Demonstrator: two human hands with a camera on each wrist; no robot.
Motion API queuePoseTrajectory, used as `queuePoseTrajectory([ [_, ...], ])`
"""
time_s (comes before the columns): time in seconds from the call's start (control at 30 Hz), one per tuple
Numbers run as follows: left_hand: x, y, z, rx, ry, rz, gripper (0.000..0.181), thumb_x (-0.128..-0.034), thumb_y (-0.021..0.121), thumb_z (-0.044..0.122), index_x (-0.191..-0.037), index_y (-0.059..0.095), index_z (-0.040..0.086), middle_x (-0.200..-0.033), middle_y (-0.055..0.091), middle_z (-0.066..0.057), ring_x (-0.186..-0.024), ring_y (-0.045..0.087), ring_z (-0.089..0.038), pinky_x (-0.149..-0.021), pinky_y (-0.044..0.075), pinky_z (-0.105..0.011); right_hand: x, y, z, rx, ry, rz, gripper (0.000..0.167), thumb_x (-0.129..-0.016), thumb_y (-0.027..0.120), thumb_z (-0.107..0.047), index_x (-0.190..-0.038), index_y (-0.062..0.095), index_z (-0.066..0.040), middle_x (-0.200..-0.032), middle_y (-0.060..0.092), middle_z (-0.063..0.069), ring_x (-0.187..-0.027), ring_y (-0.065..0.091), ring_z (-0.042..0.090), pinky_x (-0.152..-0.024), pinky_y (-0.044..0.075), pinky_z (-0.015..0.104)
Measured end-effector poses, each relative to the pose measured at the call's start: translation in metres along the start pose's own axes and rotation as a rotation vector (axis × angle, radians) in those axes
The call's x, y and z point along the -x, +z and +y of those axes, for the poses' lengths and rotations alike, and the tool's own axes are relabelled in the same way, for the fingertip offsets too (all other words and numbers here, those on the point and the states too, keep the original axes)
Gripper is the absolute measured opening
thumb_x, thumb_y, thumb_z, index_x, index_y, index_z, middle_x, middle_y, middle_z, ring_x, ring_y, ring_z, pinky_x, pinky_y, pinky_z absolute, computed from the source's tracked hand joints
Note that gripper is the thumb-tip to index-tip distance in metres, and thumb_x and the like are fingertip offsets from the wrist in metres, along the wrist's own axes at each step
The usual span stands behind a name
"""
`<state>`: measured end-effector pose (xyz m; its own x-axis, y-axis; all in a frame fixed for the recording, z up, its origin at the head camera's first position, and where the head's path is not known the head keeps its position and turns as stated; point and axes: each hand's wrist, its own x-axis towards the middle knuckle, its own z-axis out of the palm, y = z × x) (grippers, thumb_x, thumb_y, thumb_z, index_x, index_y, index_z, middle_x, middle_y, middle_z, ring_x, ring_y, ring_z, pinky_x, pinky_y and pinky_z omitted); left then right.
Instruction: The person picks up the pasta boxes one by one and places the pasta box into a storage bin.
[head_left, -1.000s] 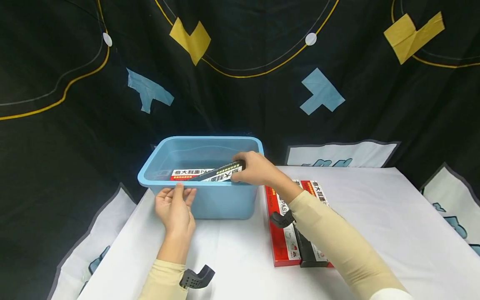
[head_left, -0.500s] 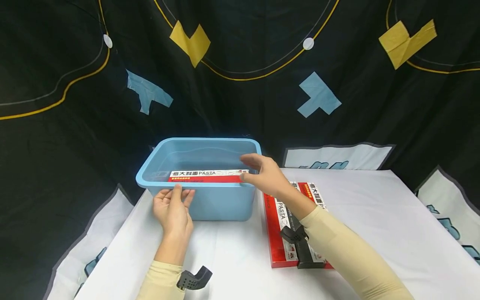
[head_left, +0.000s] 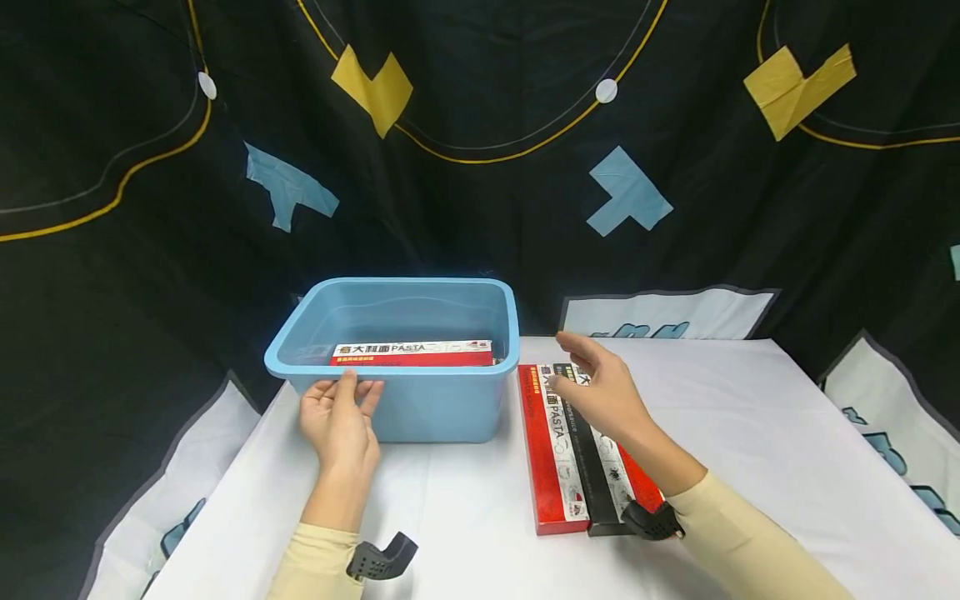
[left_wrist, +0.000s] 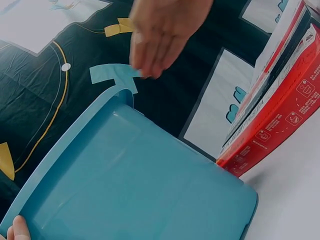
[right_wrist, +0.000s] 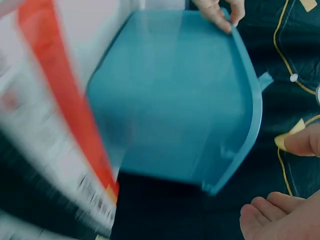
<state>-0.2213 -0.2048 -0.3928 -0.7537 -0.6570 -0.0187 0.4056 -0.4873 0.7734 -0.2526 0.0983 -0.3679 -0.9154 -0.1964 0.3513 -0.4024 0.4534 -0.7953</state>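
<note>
In the head view a blue plastic bin stands on the table. My left hand grips its front rim, thumb on top and fingers beneath. A red pasta box shows inside the bin; the front wall hides its lower part and whatever lies lower. My right hand hovers over several pasta boxes, its thumb and fingers apart with nothing between them. Those boxes lie side by side: a red pasta box, a black pasta box and another red pasta box partly covered by my right wrist.
A white cloth covers the table. Behind it hangs a black curtain with yellow and blue tape shapes. The pasta boxes sit just right of the bin. A dark wrist mount is strapped to my left forearm.
My right hand has let go of a black pasta box inside the bin, where it dropped from sight. It has then moved right, over the boxes on the table. My left hand stays on the rim.
</note>
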Motion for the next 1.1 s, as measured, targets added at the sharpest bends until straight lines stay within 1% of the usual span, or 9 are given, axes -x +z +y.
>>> queuePoseTrajectory([
  [0.1,0.000,0.000,0.000,0.005,0.002,-0.007,0.034,-0.0947,0.064,0.014,-0.118,0.041,0.005,-0.117,0.054,-0.016,-0.082,0.061,-0.016,-0.085,0.057,-0.034,0.012,-0.016,0.013,0.066,0.013,0.015,0.063,-0.087,0.069,-0.015,-0.144,0.045,-0.010,-0.145,0.048,0.008,-0.131,0.047,0.028,-0.104,0.045,0.043],
  [0.23,0.001,-0.002,0.001,-0.007,-0.003,-0.008,0.038,-0.0940,0.066,0.015,-0.121,0.041,0.004,-0.119,0.055,-0.015,-0.083,0.061,-0.016,-0.085,0.056,-0.034,0.028,-0.033,0.028,0.134,0.054,0.032,0.067,-0.086,0.072,-0.018,-0.146,0.042,-0.011,-0.146,0.046,0.009,-0.132,0.045,0.031,-0.101,0.047,0.044],
  [0.37,0.001,-0.002,0.003,-0.007,-0.013,-0.012,0.040,-0.0937,0.066,0.017,-0.121,0.040,0.005,-0.120,0.054,-0.014,-0.084,0.061,-0.016,-0.087,0.056,-0.034,0.044,-0.050,0.040,0.177,0.092,0.054,0.070,-0.087,0.072,-0.021,-0.148,0.040,-0.010,-0.148,0.043,0.012,-0.133,0.042,0.036,-0.103,0.045,0.048],
  [0.53,0.001,0.000,0.003,0.006,-0.019,-0.015,0.035,-0.0951,0.064,0.014,-0.119,0.040,0.006,-0.120,0.053,-0.016,-0.083,0.060,-0.015,-0.087,0.056,-0.034,0.065,-0.069,0.054,0.211,0.139,0.093,0.071,-0.088,0.071,-0.025,-0.148,0.039,-0.007,-0.148,0.042,0.015,-0.132,0.042,0.039,-0.105,0.041,0.050],
  [0.67,0.000,0.001,0.001,0.008,-0.010,-0.012,0.031,-0.0961,0.062,0.011,-0.118,0.041,0.005,-0.119,0.052,-0.017,-0.081,0.060,-0.015,-0.086,0.056,-0.034,0.080,-0.080,0.067,0.263,0.189,0.077,0.076,-0.087,0.074,-0.030,-0.148,0.037,-0.005,-0.148,0.042,0.019,-0.131,0.042,0.042,-0.104,0.042,0.052],
  [0.77,0.000,0.001,0.000,0.004,-0.002,-0.008,0.031,-0.0959,0.062,0.012,-0.118,0.041,0.005,-0.116,0.053,-0.016,-0.081,0.060,-0.014,-0.086,0.056,-0.034,0.089,-0.083,0.077,0.280,0.230,0.046,0.079,-0.085,0.075,-0.030,-0.148,0.037,-0.002,-0.145,0.042,0.023,-0.129,0.043,0.045,-0.104,0.041,0.054],
  [0.87,0.000,0.001,0.000,0.004,0.001,-0.005,0.033,-0.0953,0.063,0.013,-0.118,0.041,0.005,-0.114,0.053,-0.015,-0.082,0.060,-0.014,-0.086,0.056,-0.034,0.097,-0.082,0.087,0.290,0.264,0.008,0.082,-0.083,0.077,-0.032,-0.147,0.037,0.000,-0.144,0.043,0.025,-0.128,0.043,0.047,-0.103,0.041,0.058],
  [1.03,-0.001,0.002,0.000,0.017,-0.001,0.003,0.032,-0.0953,0.063,0.013,-0.117,0.041,0.005,-0.113,0.053,-0.014,-0.080,0.059,-0.014,-0.085,0.057,-0.034,0.107,-0.068,0.096,0.332,0.305,-0.058,0.096,-0.075,0.082,-0.047,-0.145,0.038,0.000,-0.141,0.045,0.025,-0.125,0.045,0.046,-0.098,0.044,0.061],
  [1.1,-0.001,0.002,-0.001,0.022,0.002,0.005,0.031,-0.0956,0.063,0.012,-0.116,0.041,0.004,-0.112,0.053,-0.015,-0.079,0.059,-0.014,-0.085,0.057,-0.035,0.110,-0.062,0.098,0.354,0.301,-0.073,0.101,-0.070,0.083,-0.053,-0.144,0.040,0.000,-0.140,0.046,0.023,-0.125,0.045,0.044,-0.098,0.043,0.061],
])
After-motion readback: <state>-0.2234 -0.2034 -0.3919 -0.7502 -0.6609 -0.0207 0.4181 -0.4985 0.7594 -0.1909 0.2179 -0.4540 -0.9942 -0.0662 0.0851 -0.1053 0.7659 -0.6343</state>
